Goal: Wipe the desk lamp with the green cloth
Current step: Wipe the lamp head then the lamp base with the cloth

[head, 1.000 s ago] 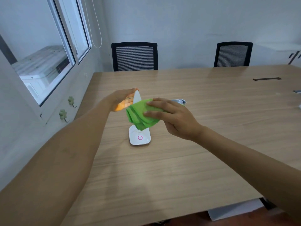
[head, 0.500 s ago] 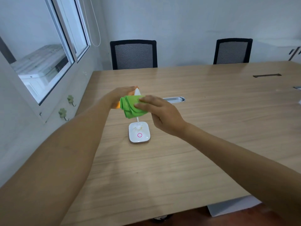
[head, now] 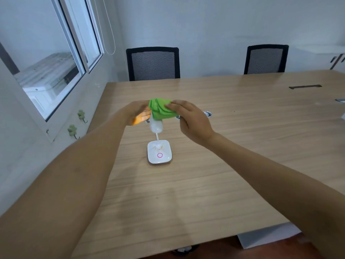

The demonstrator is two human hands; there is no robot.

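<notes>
A small white desk lamp (head: 159, 151) stands on the wooden table, its square base marked with a pink ring. Its lit head (head: 156, 126) tilts up on a thin neck. The folded green cloth (head: 161, 110) covers the far end of the lamp head, pressed there by my right hand (head: 190, 119). My left hand (head: 139, 114) cups the left side of the lamp head, its palm glowing orange from the light. The far tip of the lamp head is hidden under the cloth.
The wooden table (head: 224, 165) runs far to the right, with a cable grommet (head: 207, 114) just behind my right hand and a dark slot (head: 305, 87) further back. Two black mesh chairs (head: 153, 63) stand at the far edge. A window wall is at the left.
My right hand has slid the green cloth up along the lamp head, from its lower part to its far end. The lower part of the head and the neck now show.
</notes>
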